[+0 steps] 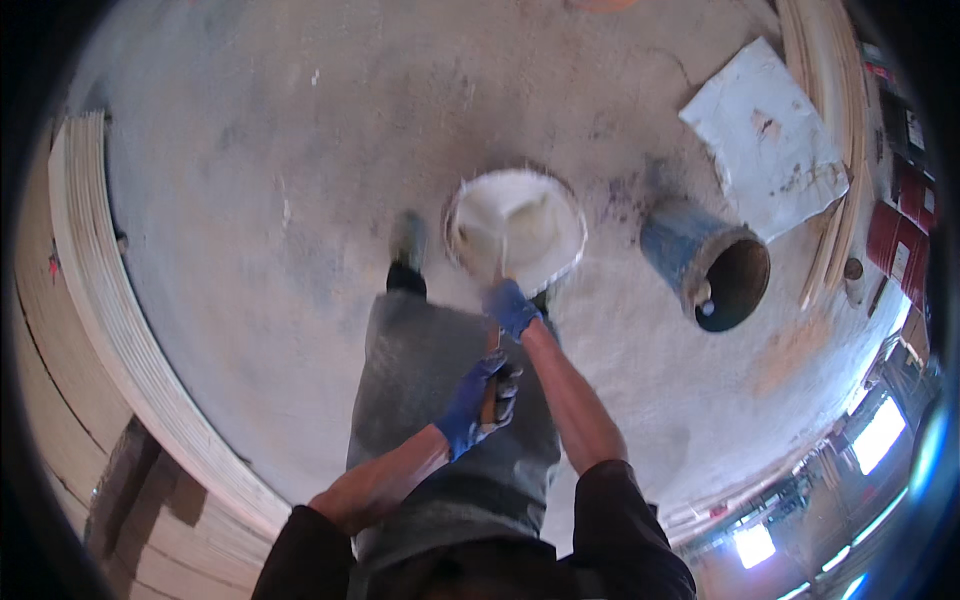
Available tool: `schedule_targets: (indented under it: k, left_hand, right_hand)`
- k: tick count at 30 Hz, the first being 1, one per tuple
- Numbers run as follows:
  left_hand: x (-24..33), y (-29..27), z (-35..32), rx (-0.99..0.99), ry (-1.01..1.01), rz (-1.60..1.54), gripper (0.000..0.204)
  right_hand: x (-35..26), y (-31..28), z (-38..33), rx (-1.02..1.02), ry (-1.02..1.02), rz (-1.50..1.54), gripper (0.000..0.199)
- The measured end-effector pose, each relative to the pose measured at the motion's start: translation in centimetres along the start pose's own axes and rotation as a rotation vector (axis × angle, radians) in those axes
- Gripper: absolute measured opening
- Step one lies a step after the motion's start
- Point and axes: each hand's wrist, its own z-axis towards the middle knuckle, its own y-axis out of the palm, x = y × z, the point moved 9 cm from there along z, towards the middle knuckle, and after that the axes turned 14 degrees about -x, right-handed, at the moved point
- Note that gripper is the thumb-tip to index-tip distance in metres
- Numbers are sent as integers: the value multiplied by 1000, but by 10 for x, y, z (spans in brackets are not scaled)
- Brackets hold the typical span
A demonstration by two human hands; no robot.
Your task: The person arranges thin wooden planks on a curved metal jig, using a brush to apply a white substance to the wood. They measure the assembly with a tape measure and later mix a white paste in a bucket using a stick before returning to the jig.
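Observation:
My left hand (475, 405), in a blue glove with grey fingertips, is closed around the brown lower part of a wooden stick (488, 400) in front of my apron. Higher up, my right hand (512, 308), gloved in blue and slightly blurred, grips what looks like the same stick. Its far end reaches into a round bucket (578, 255) holding a thick white, paste-like mass (540, 230). Whatever sits at the stick's tip is hidden in that mass. The bucket stands on the floor just beyond my apron (420, 360), beside my left shoe (408, 238).
Right of the bucket, a blue-grey drum (668, 243) lies on its side, mouth toward me. Behind it is a stained white sheet (765, 130). Long pale boards are stacked at the left (90, 200) and far right (825, 80). Dark red boxes (900, 240) stand at the right edge.

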Motion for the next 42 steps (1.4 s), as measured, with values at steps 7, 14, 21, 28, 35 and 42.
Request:
schedule_targets:
  k: [7,14,21,28,35,42]
  left_hand:
    - [12,37,3,172,0,148,32]
    - [-50,28,-31,414,129,417,33]
    - [-10,29,-45,329,88,196,31]
    - [20,-2,-16,-119,-175,252,33]
    - [-13,16,-25,294,-13,810,35]
    - [-5,40,-39,368,157,222,34]
  right_hand:
    - [-18,-16,-9,-170,199,548,24]
    - [-58,5,-80,-197,201,793,19]
    - [-45,29,-33,-264,112,379,12]
    - [32,22,-17,-116,220,361,22]
    - [-13,11,-71,-304,299,1074,21]
    - [-64,9,-30,-186,45,588,16]
